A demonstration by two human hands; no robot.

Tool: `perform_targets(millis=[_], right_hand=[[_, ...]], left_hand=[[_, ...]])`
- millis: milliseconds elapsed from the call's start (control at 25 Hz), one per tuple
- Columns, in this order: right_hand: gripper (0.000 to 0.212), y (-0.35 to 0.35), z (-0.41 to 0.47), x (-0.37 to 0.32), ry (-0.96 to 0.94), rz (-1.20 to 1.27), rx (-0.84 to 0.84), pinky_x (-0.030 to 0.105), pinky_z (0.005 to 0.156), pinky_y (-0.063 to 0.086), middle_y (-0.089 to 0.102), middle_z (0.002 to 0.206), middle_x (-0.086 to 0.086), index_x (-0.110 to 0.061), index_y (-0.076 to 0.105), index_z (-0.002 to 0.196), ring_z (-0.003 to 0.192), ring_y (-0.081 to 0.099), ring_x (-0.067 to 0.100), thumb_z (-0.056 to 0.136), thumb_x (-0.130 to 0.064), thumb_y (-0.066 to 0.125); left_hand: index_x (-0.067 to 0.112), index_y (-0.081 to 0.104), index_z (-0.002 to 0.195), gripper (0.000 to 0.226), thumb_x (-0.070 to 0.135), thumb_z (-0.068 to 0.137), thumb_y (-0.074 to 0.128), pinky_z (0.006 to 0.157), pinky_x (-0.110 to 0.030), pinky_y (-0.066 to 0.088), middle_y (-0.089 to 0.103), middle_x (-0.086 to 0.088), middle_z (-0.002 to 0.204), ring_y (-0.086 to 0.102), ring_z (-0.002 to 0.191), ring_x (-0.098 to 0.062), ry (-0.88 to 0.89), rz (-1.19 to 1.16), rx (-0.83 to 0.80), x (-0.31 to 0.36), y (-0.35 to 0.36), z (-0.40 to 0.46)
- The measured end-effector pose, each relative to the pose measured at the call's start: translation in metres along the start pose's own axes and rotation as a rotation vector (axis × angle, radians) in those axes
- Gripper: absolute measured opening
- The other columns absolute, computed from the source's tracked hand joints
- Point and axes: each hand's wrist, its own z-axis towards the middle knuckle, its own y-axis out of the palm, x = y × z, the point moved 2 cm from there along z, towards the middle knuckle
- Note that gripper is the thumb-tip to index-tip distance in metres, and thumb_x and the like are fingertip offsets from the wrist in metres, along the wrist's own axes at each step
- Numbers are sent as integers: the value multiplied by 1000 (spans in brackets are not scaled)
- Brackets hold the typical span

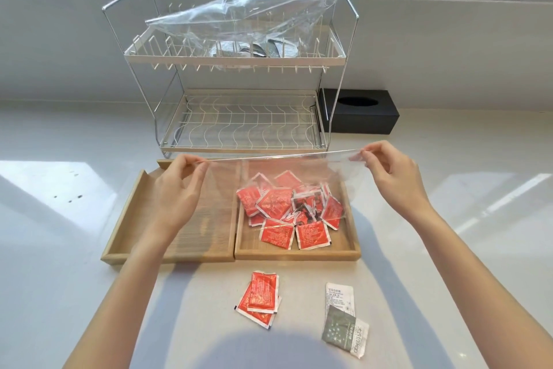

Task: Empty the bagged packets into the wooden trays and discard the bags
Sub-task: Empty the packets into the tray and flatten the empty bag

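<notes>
A clear plastic bag [287,169] hangs stretched between my hands above two wooden trays. My left hand [179,186] pinches its left top corner and my right hand [389,172] pinches its right top corner. Several red packets [287,210] lie heaped in the right tray [353,252], some still under the bag's film. The left tray [125,219] holds nothing that I can see. A second clear bag [254,18] with grey packets [254,50] rests on the top shelf of a wire rack [143,54].
Loose red packets [260,298] and two white and grey packets [344,317] lie on the white counter in front of the trays. A black tissue box [359,115] stands behind the rack's right side. A window runs along the back.
</notes>
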Motion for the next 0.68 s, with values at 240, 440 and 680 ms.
perform_targets(millis=[240, 440, 680], right_hand=[[10, -3, 3, -7, -12, 201, 57, 16, 68, 53, 63, 69, -7, -15, 53, 89, 62, 64, -1, 93, -13, 44], [17, 2, 4, -3, 119, 392, 111, 14, 57, 53, 56, 70, -1, -19, 53, 87, 54, 60, -1, 95, -11, 40], [17, 4, 0, 11, 251, 448, 114, 12, 54, 51, 58, 74, -1, -24, 53, 95, 55, 60, -2, 95, -13, 41]], left_hand=[[32, 53, 90, 20, 13, 90, 49, 70, -8, 48, 70, 12, 70, 65, 74, 3, -64, -394, -15, 1, 3, 4], [26, 53, 103, 25, 31, 79, 56, 70, -14, 52, 72, 10, 91, 65, 88, 0, -231, -561, -194, -7, 12, -5], [22, 57, 92, 13, 11, 87, 53, 59, -11, 51, 67, 5, 85, 65, 71, 0, -321, -436, -289, -20, 31, -19]])
